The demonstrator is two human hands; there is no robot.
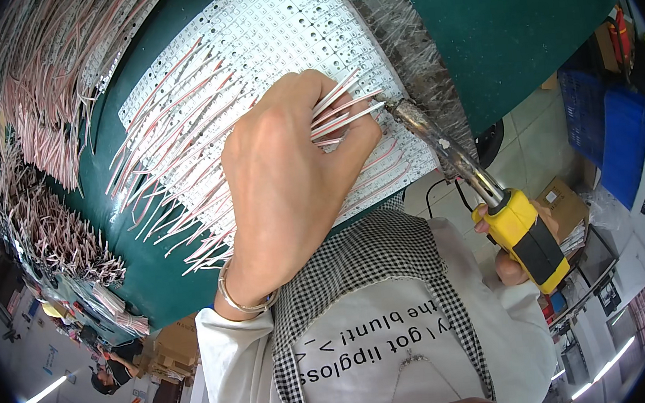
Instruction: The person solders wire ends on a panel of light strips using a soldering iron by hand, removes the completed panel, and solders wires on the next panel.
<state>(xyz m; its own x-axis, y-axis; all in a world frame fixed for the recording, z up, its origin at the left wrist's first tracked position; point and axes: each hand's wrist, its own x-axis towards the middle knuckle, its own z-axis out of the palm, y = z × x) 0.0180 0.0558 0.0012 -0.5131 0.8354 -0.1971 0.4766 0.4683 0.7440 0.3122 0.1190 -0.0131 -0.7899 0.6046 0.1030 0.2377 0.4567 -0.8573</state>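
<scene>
Left hand (pixel 288 166): clamped on wires (pixel 335 94). Right hand (pixel 509 269): closed round iron (pixel 532 239) (yellow-handled), tip by wires. Board (pixel 259 29): by table's (pixel 523 27) near edge.

The left hand (pixel 286 150) covers a part of the white circuit board panel (pixel 283 34), so what lies below its palm cannot be seen; the upper edge of the view cuts the panel. The right hand (pixel 509 269) is mostly hidden behind the yellow soldering iron (pixel 528 240). Whether the iron's tip touches the thin wires (pixel 334 115) is too small to tell. The wire pile (pixel 39 81) is also cut above, and a distant co-worker (pixel 114 373) appears too small for details.
</scene>
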